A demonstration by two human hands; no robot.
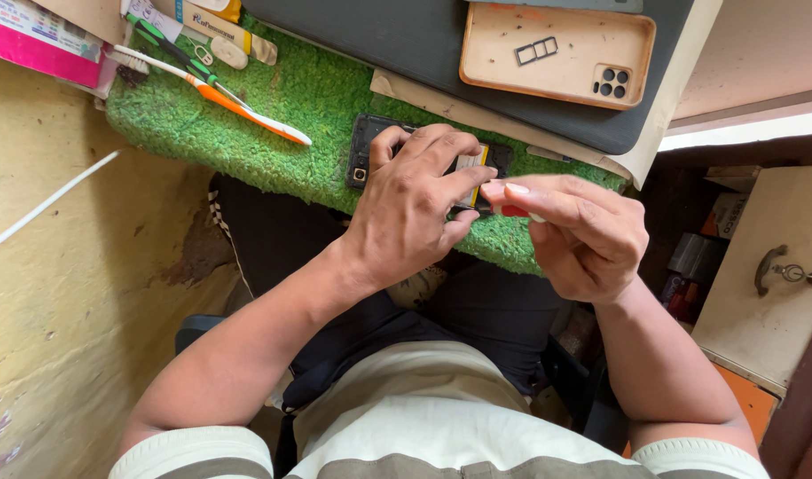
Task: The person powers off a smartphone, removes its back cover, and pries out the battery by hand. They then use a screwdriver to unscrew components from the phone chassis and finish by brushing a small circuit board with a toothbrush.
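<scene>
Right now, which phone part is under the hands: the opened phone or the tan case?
The opened phone on the green mat; left hand rests on it. The tan case lies apart, untouched.

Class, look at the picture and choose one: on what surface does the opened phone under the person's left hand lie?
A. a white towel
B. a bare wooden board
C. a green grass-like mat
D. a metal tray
C: the opened phone, partly covered by the left hand, lies on the green grass-like mat, beside the orange-and-white toothbrush.
</scene>
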